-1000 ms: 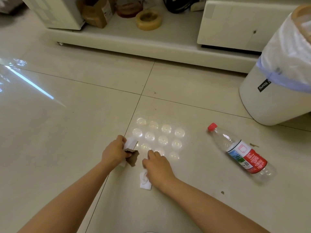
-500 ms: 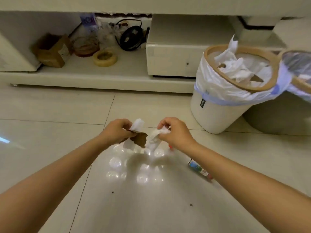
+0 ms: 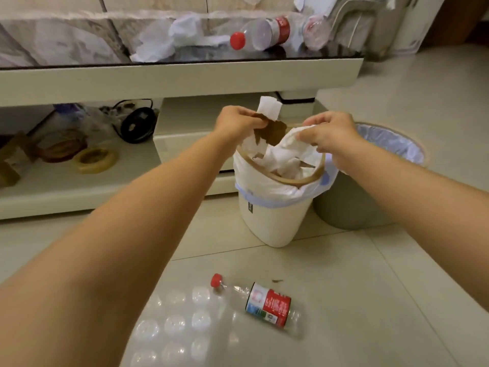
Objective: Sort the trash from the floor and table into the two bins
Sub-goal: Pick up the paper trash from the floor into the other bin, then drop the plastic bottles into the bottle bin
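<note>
Over the white bin [image 3: 270, 221], left hand [image 3: 238, 121] grip pinching brown scrap [image 3: 275, 129], right hand [image 3: 328, 131] pinching tissue [image 3: 293, 147], fingertips hidden.

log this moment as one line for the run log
left hand: grips tissue and brown scrap | right hand: grips tissue | both over white bin | floor bottle: untouched

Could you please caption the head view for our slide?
Both hands hold paper scraps over the white bin.

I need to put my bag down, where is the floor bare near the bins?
Bare tiles lie right of the floor bottle, in front of the grey bin. The floor left of the white bin, along the low shelf, shows bare where my forearm doesn't hide it. The tabletop is crowded.
</note>
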Demonstrator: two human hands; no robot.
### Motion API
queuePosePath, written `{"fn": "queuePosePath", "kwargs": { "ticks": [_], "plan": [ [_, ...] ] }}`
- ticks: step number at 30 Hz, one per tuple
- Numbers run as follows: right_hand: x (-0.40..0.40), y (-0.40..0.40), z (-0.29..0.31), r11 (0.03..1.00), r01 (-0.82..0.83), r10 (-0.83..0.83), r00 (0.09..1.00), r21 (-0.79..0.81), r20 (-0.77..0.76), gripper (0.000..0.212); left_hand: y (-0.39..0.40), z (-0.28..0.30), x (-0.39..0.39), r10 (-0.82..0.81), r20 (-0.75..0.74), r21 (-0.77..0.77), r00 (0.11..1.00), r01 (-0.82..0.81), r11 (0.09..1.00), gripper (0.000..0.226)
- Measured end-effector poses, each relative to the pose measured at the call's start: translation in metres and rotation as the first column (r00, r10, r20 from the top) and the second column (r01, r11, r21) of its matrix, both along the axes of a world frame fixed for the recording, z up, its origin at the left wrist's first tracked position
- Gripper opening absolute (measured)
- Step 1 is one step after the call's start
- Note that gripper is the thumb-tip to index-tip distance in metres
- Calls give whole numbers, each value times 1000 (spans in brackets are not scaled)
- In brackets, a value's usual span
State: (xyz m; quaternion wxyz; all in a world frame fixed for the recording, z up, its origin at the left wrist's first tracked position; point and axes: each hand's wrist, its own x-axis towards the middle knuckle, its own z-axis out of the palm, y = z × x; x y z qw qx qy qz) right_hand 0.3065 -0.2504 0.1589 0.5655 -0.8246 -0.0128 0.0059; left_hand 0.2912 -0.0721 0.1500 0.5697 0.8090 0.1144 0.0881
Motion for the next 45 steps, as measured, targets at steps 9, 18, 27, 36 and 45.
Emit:
{"fn": "queuePosePath", "kwargs": {
  "ticks": [9,18,27,36,45],
  "plan": [
    [-17,-43,-24,996,-93,93,995,-12,-44,35,-7,-63,-11,12,-36,22,999,-11,1000,59],
    [-115,-15,-132,860,-484,456,871,-160,-184,11,15,-141,-106,4,-105,72,994,4,997,26],
    [-149,22,-229,480,-609,520,777,-631,-354,45,2,-242,-187,-147,-516,230,844,302,925,49],
    [-160,16,-263,341,-671,451,731,-658,-511,83,0,-258,-201,-9,-445,108,896,64,992,33],
    [-124,-1,-151,594,-741,647,672,-314,-361,85,11,-182,-174,328,-123,23,937,-328,944,38]
  ]
}}
